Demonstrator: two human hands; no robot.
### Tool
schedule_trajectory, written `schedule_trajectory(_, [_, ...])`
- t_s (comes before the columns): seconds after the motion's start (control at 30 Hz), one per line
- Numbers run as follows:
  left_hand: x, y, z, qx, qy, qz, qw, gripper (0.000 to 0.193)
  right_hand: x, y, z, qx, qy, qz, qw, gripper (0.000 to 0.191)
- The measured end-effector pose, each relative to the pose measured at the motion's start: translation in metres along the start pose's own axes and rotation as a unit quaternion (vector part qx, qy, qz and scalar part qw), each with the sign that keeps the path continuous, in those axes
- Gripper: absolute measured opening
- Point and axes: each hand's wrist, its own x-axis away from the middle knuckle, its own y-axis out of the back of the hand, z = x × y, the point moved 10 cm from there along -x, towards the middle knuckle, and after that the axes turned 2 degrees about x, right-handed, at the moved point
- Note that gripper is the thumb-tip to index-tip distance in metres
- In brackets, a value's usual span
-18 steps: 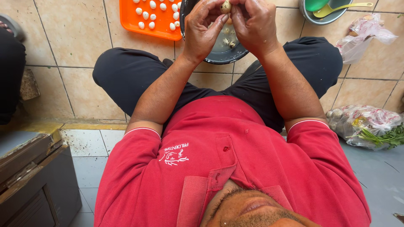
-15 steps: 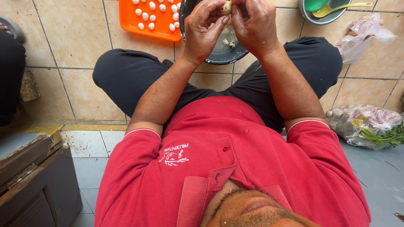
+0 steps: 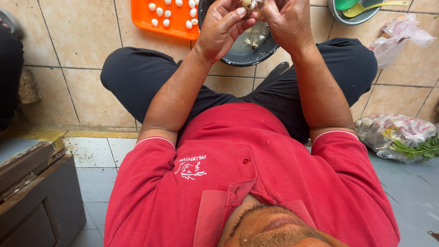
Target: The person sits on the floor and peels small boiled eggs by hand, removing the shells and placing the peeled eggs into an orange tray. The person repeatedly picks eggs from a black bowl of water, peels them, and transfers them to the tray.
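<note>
From the head camera, your left hand (image 3: 224, 29) and right hand (image 3: 288, 20) meet, fingers pinching one small speckled egg (image 3: 248, 5) above the dark bowl (image 3: 238, 55); peeled white eggs (image 3: 160, 11) lie on the orange tray (image 3: 144, 23) just beside it.

One head camera looks steeply down, close over the lap.

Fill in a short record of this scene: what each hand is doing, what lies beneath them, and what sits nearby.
left hand: pinching a small speckled egg
right hand: fingers on the same egg
beneath hands: dark round bowl holding speckled bits
left of bowl: orange tray with peeled white eggs
right side: plastic bag of greens
floor: beige tiles
</note>
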Motion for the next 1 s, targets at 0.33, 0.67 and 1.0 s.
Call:
schedule_trajectory(0.33, [-0.014,-0.001,0.019,0.037,0.055,-0.016,0.998,0.025,0.002,0.023,0.051,0.076,0.177,0.009,0.981,0.004])
schedule_trajectory(0.67, [-0.015,-0.011,0.019,0.016,0.094,0.009,0.995,0.025,0.002,0.025,0.062,0.160,0.215,0.017,0.963,0.012])
schedule_trajectory(1.0, [-0.013,-0.012,0.013,0.035,0.101,0.000,0.994,0.029,0.002,0.021,0.036,0.274,0.186,-0.014,0.943,0.016])
